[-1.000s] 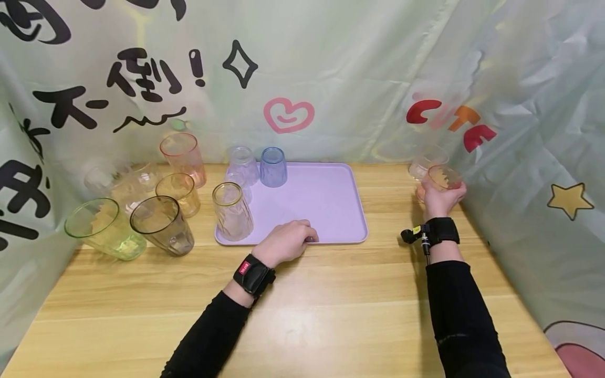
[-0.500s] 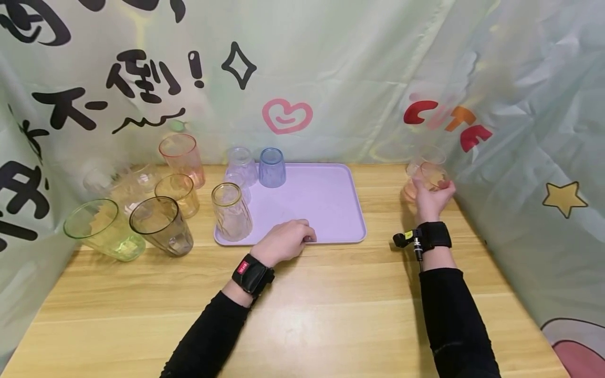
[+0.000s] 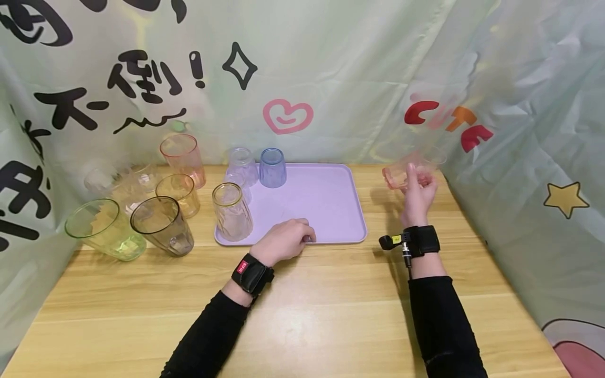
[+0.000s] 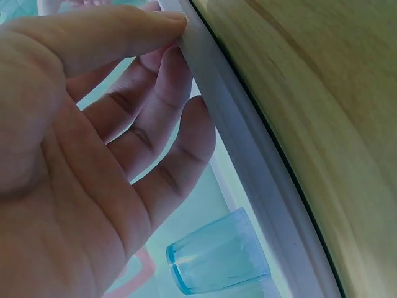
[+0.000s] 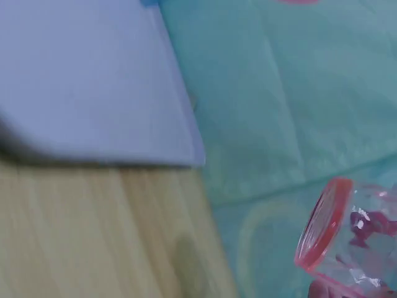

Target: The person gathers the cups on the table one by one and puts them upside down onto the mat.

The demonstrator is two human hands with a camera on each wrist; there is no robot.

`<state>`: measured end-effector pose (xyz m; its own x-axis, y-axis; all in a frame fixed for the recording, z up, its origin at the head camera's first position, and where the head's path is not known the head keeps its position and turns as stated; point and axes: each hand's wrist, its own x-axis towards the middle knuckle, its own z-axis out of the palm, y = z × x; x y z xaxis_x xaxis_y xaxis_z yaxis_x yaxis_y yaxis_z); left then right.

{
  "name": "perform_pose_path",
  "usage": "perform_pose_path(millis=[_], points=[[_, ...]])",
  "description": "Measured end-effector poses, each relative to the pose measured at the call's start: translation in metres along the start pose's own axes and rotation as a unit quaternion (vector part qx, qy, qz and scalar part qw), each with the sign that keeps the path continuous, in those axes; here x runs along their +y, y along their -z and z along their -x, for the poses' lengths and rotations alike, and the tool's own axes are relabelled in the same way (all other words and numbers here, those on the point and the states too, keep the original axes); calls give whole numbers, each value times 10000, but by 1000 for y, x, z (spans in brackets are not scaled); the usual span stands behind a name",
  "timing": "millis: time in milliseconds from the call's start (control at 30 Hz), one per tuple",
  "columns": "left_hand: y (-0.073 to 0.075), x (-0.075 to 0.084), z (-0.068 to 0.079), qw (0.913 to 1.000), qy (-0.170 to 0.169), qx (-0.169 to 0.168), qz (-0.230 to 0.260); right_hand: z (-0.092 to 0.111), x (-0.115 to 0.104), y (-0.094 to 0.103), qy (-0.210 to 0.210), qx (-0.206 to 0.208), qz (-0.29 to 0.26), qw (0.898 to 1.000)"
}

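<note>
Right hand [image 3: 418,198] grips cup [image 3: 396,175], tilted; left hand [image 3: 284,242] pinches tray [image 3: 316,202]. Likely transfer step; next probably wants rim-down turn, left of right fingers.

The held cup [image 5: 353,236] looks glossy and transparent, the tray [image 3: 312,205] smooth matt plastic, the tabletop [image 3: 307,304] wood-grained with a soft sheen, the backdrop [image 3: 354,105] creased cloth, the sleeves [image 3: 208,336] matt fabric.

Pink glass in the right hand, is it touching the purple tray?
Apart. The head view shows a strip of wooden table between the pink glass, held tilted in the right hand, and the purple tray.
</note>
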<state>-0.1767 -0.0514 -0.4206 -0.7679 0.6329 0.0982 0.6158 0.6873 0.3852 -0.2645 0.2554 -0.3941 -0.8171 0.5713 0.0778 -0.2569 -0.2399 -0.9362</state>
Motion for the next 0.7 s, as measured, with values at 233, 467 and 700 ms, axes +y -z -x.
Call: perform_pose_path(millis=[233, 467, 700], points=[[0, 0, -1, 10000, -10, -3, 70, 19, -6, -18, -41, -706, -624, 9955], [0, -1, -3, 9997, 64, 247, 11, 42, -6, -34, -412, -1316, -925, 9861], [9, 0, -8, 9855, 117, 1684, -163, 55, 10, -44, -594, -1779, -1115, 9759]])
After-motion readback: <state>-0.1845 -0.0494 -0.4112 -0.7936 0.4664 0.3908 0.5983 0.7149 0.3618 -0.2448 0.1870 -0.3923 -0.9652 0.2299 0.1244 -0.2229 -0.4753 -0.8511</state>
